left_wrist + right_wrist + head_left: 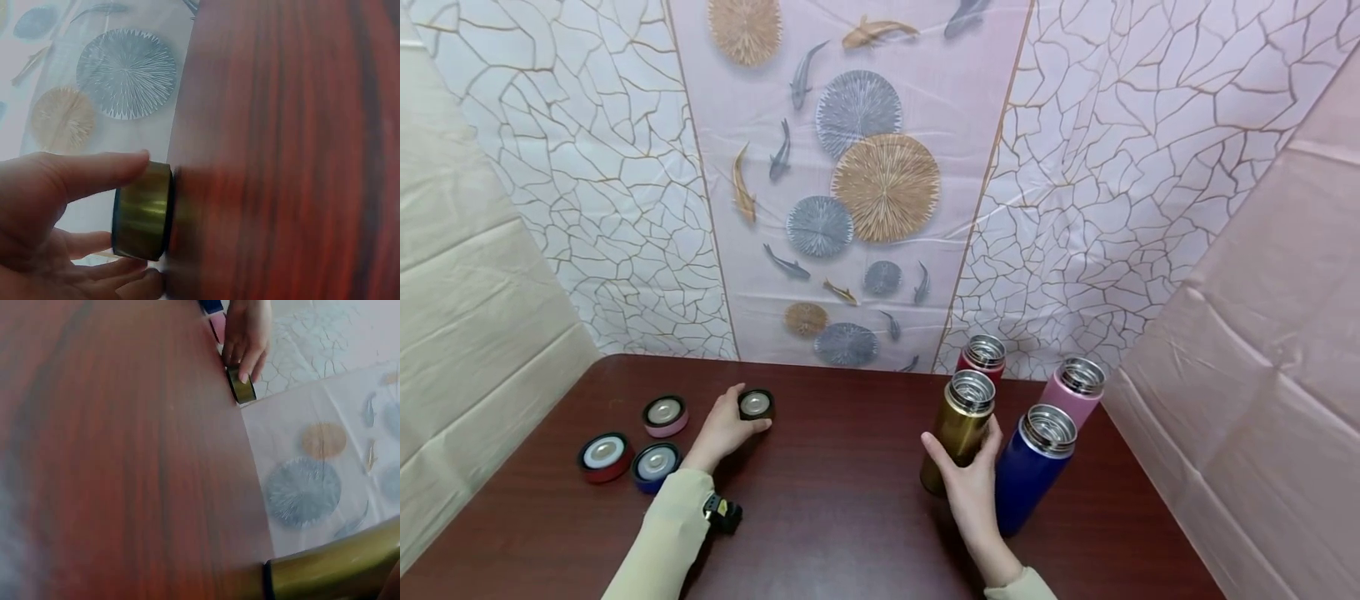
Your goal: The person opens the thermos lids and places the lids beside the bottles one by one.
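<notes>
My left hand (727,429) has thumb and fingers around the sides of a gold bottle lid (756,405), which lies with its inner side up on the table. The left wrist view shows the lid's shiny gold wall (145,212), the thumb on one side and the fingers on the other. On the right, my right hand (972,483) grips a gold thermos bottle (957,433), upright and lidless, with a bare steel neck. Only the lower part of this gold bottle (331,569) shows in the right wrist view.
Beside the right hand stand a blue bottle (1033,475), a pink bottle (1072,396) and a red bottle (982,357), all lidless. Left of the left hand lie a pink lid (665,415), a red lid (604,457) and a blue lid (656,465). Patterned cloth (880,283) hangs behind the brown table (850,517).
</notes>
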The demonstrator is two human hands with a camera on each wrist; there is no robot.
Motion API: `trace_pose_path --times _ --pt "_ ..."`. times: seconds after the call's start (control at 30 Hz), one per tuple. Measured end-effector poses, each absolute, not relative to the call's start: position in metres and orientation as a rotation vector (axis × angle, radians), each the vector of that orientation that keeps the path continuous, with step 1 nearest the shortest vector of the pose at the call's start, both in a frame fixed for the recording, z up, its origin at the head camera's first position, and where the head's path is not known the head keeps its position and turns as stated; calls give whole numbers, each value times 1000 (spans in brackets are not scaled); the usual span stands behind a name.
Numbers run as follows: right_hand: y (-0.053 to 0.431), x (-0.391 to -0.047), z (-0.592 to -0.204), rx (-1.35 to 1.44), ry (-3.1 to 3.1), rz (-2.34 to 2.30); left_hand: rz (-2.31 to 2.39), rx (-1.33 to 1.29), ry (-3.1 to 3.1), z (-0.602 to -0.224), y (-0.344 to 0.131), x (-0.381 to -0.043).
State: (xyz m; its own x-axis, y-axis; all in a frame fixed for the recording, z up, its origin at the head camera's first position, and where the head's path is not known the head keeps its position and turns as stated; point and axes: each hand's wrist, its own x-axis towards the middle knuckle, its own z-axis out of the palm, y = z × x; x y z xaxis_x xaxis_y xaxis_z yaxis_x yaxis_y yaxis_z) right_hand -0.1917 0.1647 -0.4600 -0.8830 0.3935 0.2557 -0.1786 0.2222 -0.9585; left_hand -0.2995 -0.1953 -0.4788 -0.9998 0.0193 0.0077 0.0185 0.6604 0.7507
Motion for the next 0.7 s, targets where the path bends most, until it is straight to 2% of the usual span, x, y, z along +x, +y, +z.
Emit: trace_pose_path --times 0.3,0.47,0.6,0.7 --pt "146 -144 -450 -49 -2086 1688 1308 184 2993 -415 -191 -274" --pt "131 -119 -452 320 -2111 1401 1354 377 3079 -388 -180 -244" --pt "115 -136 -440 588 -2229 1147 1360 541 3261 -374 -169 -232" --pt "102 -165 -430 575 -2320 1060 1228 606 3399 -374 -163 -229"
